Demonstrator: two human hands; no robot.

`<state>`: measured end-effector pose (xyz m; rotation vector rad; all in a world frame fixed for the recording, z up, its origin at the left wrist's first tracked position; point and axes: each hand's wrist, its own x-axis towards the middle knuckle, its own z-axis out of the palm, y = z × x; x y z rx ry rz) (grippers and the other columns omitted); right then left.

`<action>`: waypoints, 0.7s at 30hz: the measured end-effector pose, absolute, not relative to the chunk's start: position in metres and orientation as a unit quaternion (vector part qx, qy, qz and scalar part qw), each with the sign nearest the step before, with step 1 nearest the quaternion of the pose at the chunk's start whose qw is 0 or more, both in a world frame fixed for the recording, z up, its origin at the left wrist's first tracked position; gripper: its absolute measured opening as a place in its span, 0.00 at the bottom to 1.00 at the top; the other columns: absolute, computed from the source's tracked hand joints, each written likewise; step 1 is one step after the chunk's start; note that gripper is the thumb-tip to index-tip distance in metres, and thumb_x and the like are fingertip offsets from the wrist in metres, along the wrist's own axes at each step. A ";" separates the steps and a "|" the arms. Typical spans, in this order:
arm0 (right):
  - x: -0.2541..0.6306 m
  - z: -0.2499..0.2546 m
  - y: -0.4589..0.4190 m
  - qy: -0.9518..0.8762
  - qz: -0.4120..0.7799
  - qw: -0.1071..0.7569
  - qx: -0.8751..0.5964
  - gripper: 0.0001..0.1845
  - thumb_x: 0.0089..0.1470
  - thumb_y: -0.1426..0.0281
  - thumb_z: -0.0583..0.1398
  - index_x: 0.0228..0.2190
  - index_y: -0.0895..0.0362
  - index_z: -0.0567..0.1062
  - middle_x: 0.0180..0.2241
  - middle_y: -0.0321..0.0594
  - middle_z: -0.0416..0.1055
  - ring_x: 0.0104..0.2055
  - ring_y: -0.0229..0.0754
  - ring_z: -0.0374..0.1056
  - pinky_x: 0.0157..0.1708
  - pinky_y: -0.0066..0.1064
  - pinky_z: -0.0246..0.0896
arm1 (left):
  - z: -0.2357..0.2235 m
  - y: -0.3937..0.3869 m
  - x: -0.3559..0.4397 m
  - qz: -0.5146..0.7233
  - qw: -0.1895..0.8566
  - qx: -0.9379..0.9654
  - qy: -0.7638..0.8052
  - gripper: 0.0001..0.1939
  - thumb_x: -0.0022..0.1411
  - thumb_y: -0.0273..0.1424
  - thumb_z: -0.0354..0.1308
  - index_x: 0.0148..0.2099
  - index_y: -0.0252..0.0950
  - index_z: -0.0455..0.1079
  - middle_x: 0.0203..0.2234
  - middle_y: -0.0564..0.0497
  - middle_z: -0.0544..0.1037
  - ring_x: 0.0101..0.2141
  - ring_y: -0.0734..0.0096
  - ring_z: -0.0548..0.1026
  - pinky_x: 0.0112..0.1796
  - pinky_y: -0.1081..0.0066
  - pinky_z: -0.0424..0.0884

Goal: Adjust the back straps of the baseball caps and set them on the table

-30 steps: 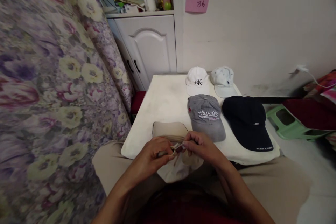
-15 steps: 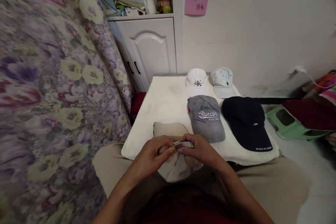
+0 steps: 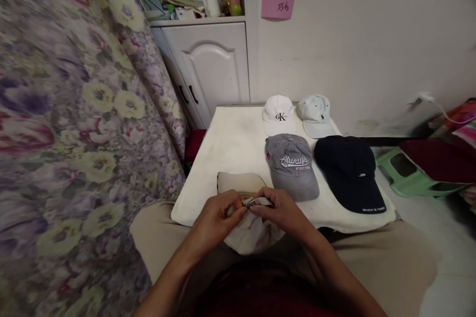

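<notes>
A beige baseball cap lies at the table's near edge, its brim pointing away from me and its crown toward my lap. My left hand pinches the left part of the cap's back strap near a small metal buckle. From the other side, my right hand grips the strap between thumb and fingers. Both thumbs nearly meet at the buckle, and my fingers partly hide it. Just beyond my right hand rests a grey cap with white lettering.
A navy cap lies at the right of the cream-covered table. Behind are a white cap and a pale blue cap. A floral curtain hangs at left; a green stool stands at right.
Both hands stay at the strap; my right fingers and the strap have shifted slightly, and the buckle has tilted. The other caps lie as before.
</notes>
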<state>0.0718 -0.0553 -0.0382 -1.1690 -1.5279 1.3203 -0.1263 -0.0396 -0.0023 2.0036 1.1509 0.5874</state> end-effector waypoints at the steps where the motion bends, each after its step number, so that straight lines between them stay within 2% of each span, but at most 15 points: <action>1: 0.072 -0.038 -0.056 -0.599 0.527 0.394 -0.457 0.09 0.51 0.65 0.65 0.29 0.59 0.75 0.23 0.33 0.68 0.25 0.35 0.61 0.24 0.25 0.54 | -0.001 -0.039 -0.127 0.235 0.380 0.770 0.456 0.11 0.63 0.34 0.57 0.29 0.37 0.63 0.25 0.55 0.71 0.26 0.72 0.66 0.27 0.74 0.59; 4: 0.071 -0.037 -0.057 -0.587 0.548 0.398 -0.443 0.09 0.51 0.65 0.65 0.31 0.58 0.75 0.24 0.34 0.69 0.26 0.36 0.63 0.25 0.25 0.57 | 0.005 -0.036 -0.129 0.238 0.415 0.761 0.439 0.06 0.62 0.34 0.58 0.39 0.37 0.68 0.29 0.54 0.74 0.31 0.69 0.71 0.32 0.73 0.65; 7: 0.073 -0.035 -0.057 -0.573 0.570 0.401 -0.432 0.09 0.50 0.66 0.65 0.32 0.58 0.76 0.25 0.33 0.70 0.25 0.35 0.64 0.25 0.25 0.58 | 0.012 -0.033 -0.132 0.189 0.458 0.784 0.375 0.11 0.66 0.36 0.53 0.46 0.39 0.71 0.36 0.51 0.77 0.39 0.66 0.73 0.40 0.70 0.67; 10: 0.081 -0.034 -0.056 -0.563 0.599 0.398 -0.407 0.12 0.48 0.65 0.68 0.33 0.57 0.75 0.25 0.33 0.71 0.24 0.33 0.61 0.23 0.24 0.55 | 0.016 -0.028 -0.136 0.152 0.489 0.783 0.354 0.13 0.67 0.38 0.52 0.44 0.38 0.74 0.33 0.52 0.77 0.34 0.68 0.72 0.36 0.72 0.66; 13: 0.089 -0.032 -0.054 -0.535 0.622 0.418 -0.391 0.12 0.51 0.62 0.66 0.33 0.57 0.73 0.23 0.32 0.71 0.21 0.31 0.59 0.20 0.23 0.50 | 0.018 -0.022 -0.139 0.133 0.518 0.772 0.344 0.13 0.65 0.39 0.54 0.41 0.36 0.74 0.28 0.54 0.75 0.29 0.72 0.68 0.31 0.75 0.62; 17: 0.091 -0.032 -0.051 -0.494 0.621 0.474 -0.383 0.14 0.46 0.60 0.68 0.30 0.57 0.73 0.22 0.31 0.70 0.21 0.32 0.63 0.20 0.24 0.54 | 0.016 -0.014 -0.140 0.093 0.551 0.766 0.318 0.13 0.62 0.40 0.56 0.33 0.35 0.70 0.22 0.57 0.66 0.23 0.76 0.59 0.24 0.76 0.53; 21: 0.088 -0.039 -0.047 -0.449 0.630 0.494 -0.396 0.16 0.44 0.59 0.69 0.29 0.57 0.73 0.19 0.28 0.67 0.17 0.30 0.57 0.17 0.23 0.51 | 0.014 -0.010 -0.142 0.074 0.575 0.753 0.310 0.15 0.61 0.42 0.57 0.30 0.35 0.67 0.20 0.58 0.61 0.22 0.77 0.54 0.23 0.75 0.49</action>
